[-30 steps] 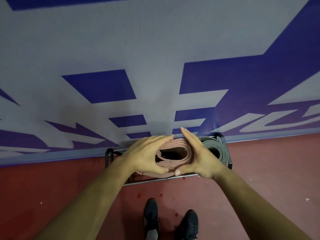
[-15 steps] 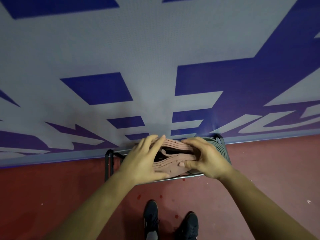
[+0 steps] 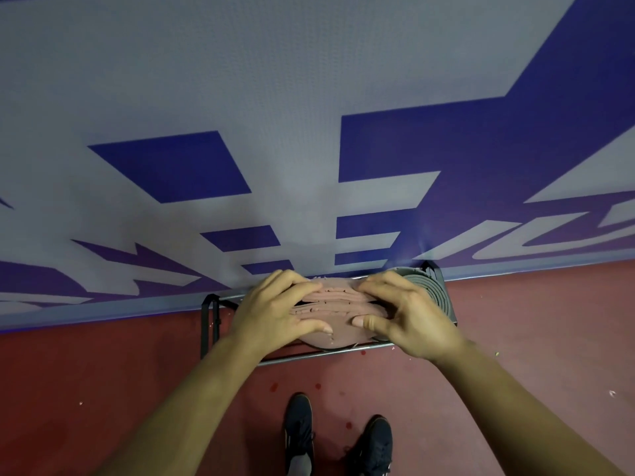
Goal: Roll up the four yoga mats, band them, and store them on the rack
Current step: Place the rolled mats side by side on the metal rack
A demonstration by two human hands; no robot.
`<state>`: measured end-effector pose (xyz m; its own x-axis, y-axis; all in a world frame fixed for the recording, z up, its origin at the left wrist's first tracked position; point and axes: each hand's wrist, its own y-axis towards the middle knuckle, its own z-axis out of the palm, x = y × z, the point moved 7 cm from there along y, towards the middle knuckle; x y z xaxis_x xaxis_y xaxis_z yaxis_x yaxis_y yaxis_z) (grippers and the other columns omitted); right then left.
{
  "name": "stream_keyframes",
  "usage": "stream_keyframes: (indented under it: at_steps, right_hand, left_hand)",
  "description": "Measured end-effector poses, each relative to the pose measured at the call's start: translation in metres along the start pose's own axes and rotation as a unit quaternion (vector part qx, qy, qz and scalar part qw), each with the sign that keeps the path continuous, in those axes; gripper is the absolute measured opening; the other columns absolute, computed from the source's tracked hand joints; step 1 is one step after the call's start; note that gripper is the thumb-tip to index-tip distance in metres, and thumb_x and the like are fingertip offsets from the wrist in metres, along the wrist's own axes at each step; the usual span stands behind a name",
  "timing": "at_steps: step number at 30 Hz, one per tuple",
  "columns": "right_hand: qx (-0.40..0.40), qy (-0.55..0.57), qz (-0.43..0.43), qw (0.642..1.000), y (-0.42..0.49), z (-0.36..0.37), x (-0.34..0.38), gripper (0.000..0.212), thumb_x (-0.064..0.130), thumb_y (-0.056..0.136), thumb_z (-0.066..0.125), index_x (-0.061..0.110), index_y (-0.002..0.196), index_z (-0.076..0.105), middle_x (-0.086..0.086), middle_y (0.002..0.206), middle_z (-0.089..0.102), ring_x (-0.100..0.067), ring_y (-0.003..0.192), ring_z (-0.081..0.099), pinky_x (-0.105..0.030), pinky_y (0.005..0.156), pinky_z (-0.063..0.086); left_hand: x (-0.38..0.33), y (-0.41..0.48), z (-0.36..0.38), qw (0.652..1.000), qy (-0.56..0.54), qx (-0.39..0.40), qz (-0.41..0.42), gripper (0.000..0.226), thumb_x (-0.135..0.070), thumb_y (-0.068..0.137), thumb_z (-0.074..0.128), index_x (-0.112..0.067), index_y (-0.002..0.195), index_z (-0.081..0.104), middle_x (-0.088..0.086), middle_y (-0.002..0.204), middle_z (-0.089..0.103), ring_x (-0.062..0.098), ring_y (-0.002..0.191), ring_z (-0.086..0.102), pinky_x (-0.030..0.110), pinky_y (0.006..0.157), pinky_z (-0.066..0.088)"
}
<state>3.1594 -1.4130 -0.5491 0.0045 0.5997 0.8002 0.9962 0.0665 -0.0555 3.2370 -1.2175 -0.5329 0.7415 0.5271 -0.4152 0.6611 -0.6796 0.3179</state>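
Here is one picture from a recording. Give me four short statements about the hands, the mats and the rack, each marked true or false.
1. The left hand and the right hand both grip the pink mat. True.
2. The grey mat sits to the left of the pink mat. False: it sits to its right.
3. The rack stands against the wall. True.
4. The person is barefoot. False: dark shoes are worn.

No text, label or number is legible. The wall banner [image 3: 309, 80] carries large blue shapes, cropped too closely to read as lettering.
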Motion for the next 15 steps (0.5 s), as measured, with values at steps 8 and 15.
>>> stream_keyframes:
  at_steps: [8,15]
  right_hand:
    - [-0.010,-0.040,-0.003,0.999,0.005,-0.015,-0.010,0.051,0.044,0.086,0.078,0.013,0.126,0.070,0.011,0.119,0.062,-0.005,0.111,0.058,-0.017,0.100,0.043]
    - [0.011,-0.058,-0.007,0.998,-0.003,-0.011,-0.019,0.055,0.047,0.087,0.076,0.018,0.133,0.068,0.019,0.118,0.056,-0.002,0.114,0.054,-0.014,0.099,0.040]
  left_hand:
    - [-0.003,0.015,0.016,0.999,-0.035,-0.007,-0.022,0.067,-0.062,0.064,0.082,-0.012,0.108,0.077,-0.001,0.095,0.067,0.017,0.086,0.063,0.035,0.071,0.058]
    - [-0.004,0.001,0.027,0.998,-0.051,-0.031,-0.026,0.066,-0.065,0.064,0.079,-0.015,0.106,0.077,-0.004,0.095,0.066,0.016,0.087,0.061,0.035,0.069,0.058]
